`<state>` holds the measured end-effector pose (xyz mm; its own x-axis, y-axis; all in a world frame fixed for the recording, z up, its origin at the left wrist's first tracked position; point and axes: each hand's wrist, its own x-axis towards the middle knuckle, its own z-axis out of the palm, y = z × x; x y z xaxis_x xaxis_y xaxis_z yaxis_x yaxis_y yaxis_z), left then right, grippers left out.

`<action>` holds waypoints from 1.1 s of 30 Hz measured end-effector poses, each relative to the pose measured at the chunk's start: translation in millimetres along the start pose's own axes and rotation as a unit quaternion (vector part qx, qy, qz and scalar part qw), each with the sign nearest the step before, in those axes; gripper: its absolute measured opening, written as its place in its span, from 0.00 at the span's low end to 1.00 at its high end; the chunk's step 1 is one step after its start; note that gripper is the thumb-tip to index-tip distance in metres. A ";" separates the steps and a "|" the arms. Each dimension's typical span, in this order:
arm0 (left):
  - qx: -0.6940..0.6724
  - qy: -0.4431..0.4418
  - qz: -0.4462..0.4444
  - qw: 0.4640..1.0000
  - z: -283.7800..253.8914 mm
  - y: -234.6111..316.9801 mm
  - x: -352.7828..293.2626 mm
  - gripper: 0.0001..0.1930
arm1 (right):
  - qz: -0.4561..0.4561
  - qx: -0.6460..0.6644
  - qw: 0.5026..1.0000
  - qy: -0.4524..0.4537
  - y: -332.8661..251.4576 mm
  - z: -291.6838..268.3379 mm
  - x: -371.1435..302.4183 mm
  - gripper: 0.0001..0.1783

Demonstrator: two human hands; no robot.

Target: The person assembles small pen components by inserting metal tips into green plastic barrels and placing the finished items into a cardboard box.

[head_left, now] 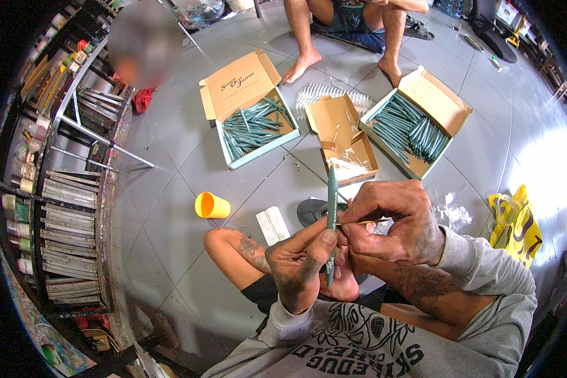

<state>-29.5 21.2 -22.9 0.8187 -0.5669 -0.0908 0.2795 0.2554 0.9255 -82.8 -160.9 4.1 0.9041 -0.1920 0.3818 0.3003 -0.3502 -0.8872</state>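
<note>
A dark green pen [332,200] with pale printing along its barrel stands nearly upright in front of me. My left hand [301,259] pinches its lower half between thumb and fingers. Just to the right, my right hand [394,222] is closed on a thin yellowish stick [359,222], its tip at the pen's side; whether it touches cannot be made out. Beyond my hands, an open box [236,161] on the left holds many loose green pens [252,129]. Another open box [416,173] on the right holds more green pens [406,129], lying in rows.
Between the boxes lies a smaller open carton [331,120] with white bits inside. An orange cup [211,205], a white block [272,225] and a yellow bag [515,223] are on the floor. Opposite sits another person, bare feet [301,66] near the boxes. Shelving [69,236] lines the left.
</note>
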 end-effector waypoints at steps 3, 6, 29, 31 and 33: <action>0.005 0.005 -0.001 1.000 0.7 -0.5 0.1 0.17 | 0.003 -0.005 1.000 0.005 0.5 0.5 -0.9 0.06; -0.002 0.002 -0.001 1.000 -0.1 -2.3 0.7 0.17 | -0.008 -0.007 1.000 0.011 2.1 1.7 -1.1 0.05; -0.008 0.007 0.000 1.000 -1.0 -4.5 0.9 0.17 | 0.003 -0.011 1.000 0.008 -0.2 2.6 -0.8 0.05; -0.010 0.005 0.003 1.000 -1.2 -4.9 1.1 0.17 | 0.009 -0.010 1.000 0.010 -0.7 3.1 -1.0 0.05; -0.010 0.002 0.005 1.000 -1.6 -5.1 1.4 0.17 | 0.011 -0.011 1.000 0.010 0.0 3.1 -1.3 0.05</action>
<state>-28.9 20.4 -28.3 0.8231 -0.5618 -0.0831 0.2813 0.2762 0.9190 -83.0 -157.8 2.8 0.9042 -0.2184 0.3671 0.2727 -0.3664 -0.8896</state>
